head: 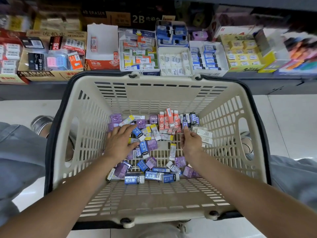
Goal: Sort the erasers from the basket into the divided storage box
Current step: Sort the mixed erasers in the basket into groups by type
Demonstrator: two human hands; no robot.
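A beige plastic basket [154, 93] stands on the floor below me, its bottom strewn with several erasers: blue ones [144, 148], purple ones [152, 145], red-orange ones [169, 121] and white-and-yellow ones [155, 132]. My left hand [120, 143] lies flat on the pile at the left, fingers straight and spread over a blue eraser. My right hand [190, 141] is at the right of the pile and pinches a small dark blue eraser [185, 124] at its fingertips. The divided storage boxes [173, 60] of sorted erasers stand on the shelf beyond the basket.
The shelf holds a nearly empty white 2B box [102, 47], a box of blue erasers [207, 57], a yellow box [243, 55] and a 4B eraser carton [49, 62]. My knees and shoes flank the basket on the white tiled floor [25, 109].
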